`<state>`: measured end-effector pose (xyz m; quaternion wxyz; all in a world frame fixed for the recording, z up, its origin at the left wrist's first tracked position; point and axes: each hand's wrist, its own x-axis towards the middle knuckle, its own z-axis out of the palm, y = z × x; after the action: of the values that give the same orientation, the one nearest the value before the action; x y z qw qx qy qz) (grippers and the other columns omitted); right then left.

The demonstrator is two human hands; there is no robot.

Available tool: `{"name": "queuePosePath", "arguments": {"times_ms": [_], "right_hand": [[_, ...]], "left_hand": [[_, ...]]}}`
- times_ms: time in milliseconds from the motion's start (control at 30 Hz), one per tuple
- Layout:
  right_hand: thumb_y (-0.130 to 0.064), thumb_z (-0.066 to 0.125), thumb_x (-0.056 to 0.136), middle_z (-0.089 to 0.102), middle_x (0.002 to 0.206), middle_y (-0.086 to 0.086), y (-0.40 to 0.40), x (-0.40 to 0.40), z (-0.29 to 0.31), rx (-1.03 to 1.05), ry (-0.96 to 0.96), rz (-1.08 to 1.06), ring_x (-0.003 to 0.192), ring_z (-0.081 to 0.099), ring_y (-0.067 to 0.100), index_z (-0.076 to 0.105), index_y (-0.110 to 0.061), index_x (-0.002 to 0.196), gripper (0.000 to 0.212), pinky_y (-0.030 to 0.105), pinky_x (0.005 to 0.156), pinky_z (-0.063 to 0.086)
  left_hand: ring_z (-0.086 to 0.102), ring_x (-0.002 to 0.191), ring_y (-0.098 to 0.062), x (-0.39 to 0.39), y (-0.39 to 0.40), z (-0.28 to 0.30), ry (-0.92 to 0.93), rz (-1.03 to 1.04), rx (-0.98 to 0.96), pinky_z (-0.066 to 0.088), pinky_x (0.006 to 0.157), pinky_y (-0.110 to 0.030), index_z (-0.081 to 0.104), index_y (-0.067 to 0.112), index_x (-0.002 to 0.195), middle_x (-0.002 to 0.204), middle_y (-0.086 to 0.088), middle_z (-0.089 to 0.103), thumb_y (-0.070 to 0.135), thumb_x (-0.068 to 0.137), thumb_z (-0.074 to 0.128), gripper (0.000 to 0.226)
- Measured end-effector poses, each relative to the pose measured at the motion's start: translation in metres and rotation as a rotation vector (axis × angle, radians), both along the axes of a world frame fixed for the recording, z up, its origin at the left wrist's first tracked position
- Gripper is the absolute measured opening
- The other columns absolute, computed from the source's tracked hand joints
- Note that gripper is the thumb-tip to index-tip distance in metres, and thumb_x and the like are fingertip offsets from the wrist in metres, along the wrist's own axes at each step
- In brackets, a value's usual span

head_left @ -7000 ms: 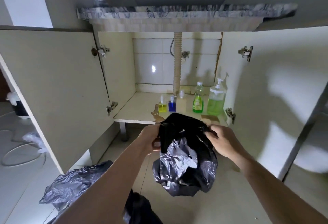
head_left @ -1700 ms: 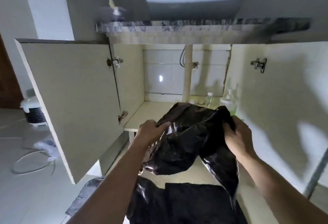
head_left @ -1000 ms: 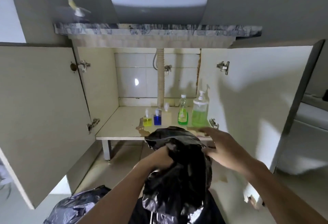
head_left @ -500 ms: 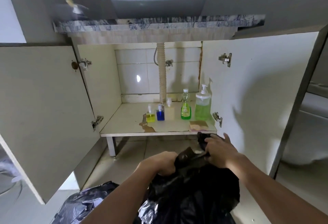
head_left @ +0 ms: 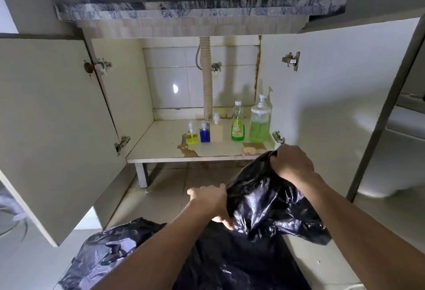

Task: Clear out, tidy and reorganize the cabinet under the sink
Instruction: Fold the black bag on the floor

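Observation:
A crumpled black plastic bag (head_left: 269, 207) hangs in front of the open cabinet under the sink. My right hand (head_left: 292, 163) grips its bunched top near the shelf's right front corner. My left hand (head_left: 210, 200) holds the bag's left side, lower down. On the cabinet shelf (head_left: 161, 147) stand a small yellow bottle (head_left: 192, 137), a small blue bottle (head_left: 204, 133), a cream bottle (head_left: 217, 128), a green dish-soap bottle (head_left: 238, 126) and a large green pump bottle (head_left: 259, 124). A sponge (head_left: 253, 149) lies at the shelf's front right.
Both cabinet doors (head_left: 50, 128) stand wide open. A corrugated drain hose (head_left: 207, 78) runs down the middle. More black and grey plastic bags (head_left: 110, 250) lie on the tiled floor below my arms. A toilet (head_left: 391, 156) sits at the right.
My right hand has lifted the bag's top up and right toward the shelf corner. My left hand has slid down along the bag's left side. The view has come closer to the cabinet.

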<state>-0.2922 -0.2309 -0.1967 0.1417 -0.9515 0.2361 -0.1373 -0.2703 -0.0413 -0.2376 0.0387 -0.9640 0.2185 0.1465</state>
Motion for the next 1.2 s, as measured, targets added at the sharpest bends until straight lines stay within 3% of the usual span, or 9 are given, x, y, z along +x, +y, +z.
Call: {"name": "queuePosePath", "arguments": {"times_ms": [200, 300, 467, 567, 667, 800, 1000, 1100, 1200], "right_hand": [[-0.028, 0.052, 0.091, 0.051, 0.062, 0.003, -0.008, -0.002, 0.004, 0.225, -0.009, 0.165, 0.056, 0.049, 0.017, 0.053, -0.007, 0.068, 0.031, 0.025, 0.046, 0.033], [-0.046, 0.057, 0.089, 0.049, 0.054, -0.002, -0.019, -0.011, 0.013, 0.153, 0.129, 0.339, 0.047, 0.044, 0.012, 0.053, -0.013, 0.064, 0.042, 0.023, 0.045, 0.032], [-0.074, 0.076, 0.047, 0.069, 0.095, -0.004, -0.028, -0.024, 0.015, 0.262, 0.458, 0.525, 0.087, 0.066, 0.014, 0.06, -0.023, 0.105, 0.078, 0.033, 0.085, 0.051], [-0.042, 0.08, 0.066, 0.058, 0.077, -0.002, -0.022, -0.019, 0.001, -0.092, 0.702, 0.394, 0.065, 0.056, 0.014, 0.051, -0.017, 0.08, 0.041, 0.028, 0.064, 0.047], [-0.016, 0.058, 0.084, 0.053, 0.072, 0.003, -0.021, 0.002, -0.025, -0.341, 0.52, 0.22, 0.06, 0.052, 0.02, 0.057, -0.007, 0.086, 0.009, 0.028, 0.061, 0.043], [-0.014, 0.05, 0.09, 0.065, 0.095, 0.01, -0.023, 0.019, -0.049, -0.305, 0.055, 0.091, 0.084, 0.066, 0.033, 0.063, -0.007, 0.106, 0.022, 0.036, 0.07, 0.053], [-0.009, 0.053, 0.088, 0.049, 0.127, 0.009, -0.026, 0.009, -0.026, -0.23, -0.231, 0.099, 0.095, 0.063, 0.041, 0.054, -0.019, 0.126, 0.039, 0.042, 0.079, 0.051], [-0.009, 0.053, 0.089, 0.052, 0.119, 0.01, -0.032, -0.008, -0.029, -0.28, -0.168, 0.086, 0.094, 0.063, 0.039, 0.057, -0.015, 0.12, 0.032, 0.042, 0.078, 0.051], [-0.012, 0.049, 0.091, 0.055, 0.079, 0.007, -0.04, -0.027, -0.053, -0.316, 0.247, 0.145, 0.082, 0.064, 0.031, 0.059, -0.006, 0.092, 0.012, 0.035, 0.069, 0.05]], "left_hand": [[0.064, 0.104, -0.026, 0.033, 0.015, -0.044, -0.139, 0.092, -0.215, 0.05, 0.091, -0.04, 0.064, 0.024, 0.11, 0.109, -0.002, 0.066, 0.019, 0.085, 0.057, 0.027], [0.067, 0.09, -0.023, 0.052, 0.027, -0.032, -0.209, 0.197, -0.351, 0.055, 0.084, -0.035, 0.069, 0.02, 0.105, 0.098, -0.003, 0.068, 0.018, 0.09, 0.054, 0.021], [0.064, 0.099, -0.033, 0.064, 0.049, -0.007, -0.463, 0.303, -0.408, 0.05, 0.077, -0.036, 0.066, 0.012, 0.107, 0.107, -0.013, 0.066, 0.008, 0.09, 0.048, 0.025], [0.065, 0.094, -0.033, 0.069, 0.052, -0.008, -0.481, 0.245, -0.412, 0.047, 0.072, -0.033, 0.069, 0.017, 0.102, 0.102, -0.011, 0.068, 0.013, 0.088, 0.048, 0.026], [0.065, 0.091, -0.03, 0.072, 0.049, -0.017, -0.483, 0.18, -0.403, 0.043, 0.072, -0.03, 0.069, 0.021, 0.104, 0.1, -0.007, 0.068, 0.026, 0.089, 0.05, 0.024], [0.065, 0.09, -0.029, 0.074, 0.05, -0.017, -0.567, 0.118, -0.418, 0.049, 0.08, -0.036, 0.066, 0.018, 0.101, 0.095, -0.006, 0.066, 0.025, 0.09, 0.056, 0.016], [0.062, 0.067, -0.032, 0.066, 0.066, 0.008, -0.992, -0.019, -0.643, 0.055, 0.067, -0.044, 0.071, 0.007, 0.092, 0.074, -0.01, 0.065, 0.011, 0.077, 0.072, 0.015], [0.064, 0.075, -0.031, 0.044, 0.066, 0.007, -0.949, -0.146, -0.542, 0.053, 0.074, -0.043, 0.071, 0.011, 0.094, 0.081, -0.008, 0.068, 0.014, 0.074, 0.073, 0.021], [0.067, 0.088, -0.026, 0.026, 0.059, -0.003, -0.606, -0.128, -0.364, 0.052, 0.076, -0.035, 0.067, 0.022, 0.102, 0.094, -0.001, 0.069, 0.027, 0.083, 0.063, 0.02]]}}
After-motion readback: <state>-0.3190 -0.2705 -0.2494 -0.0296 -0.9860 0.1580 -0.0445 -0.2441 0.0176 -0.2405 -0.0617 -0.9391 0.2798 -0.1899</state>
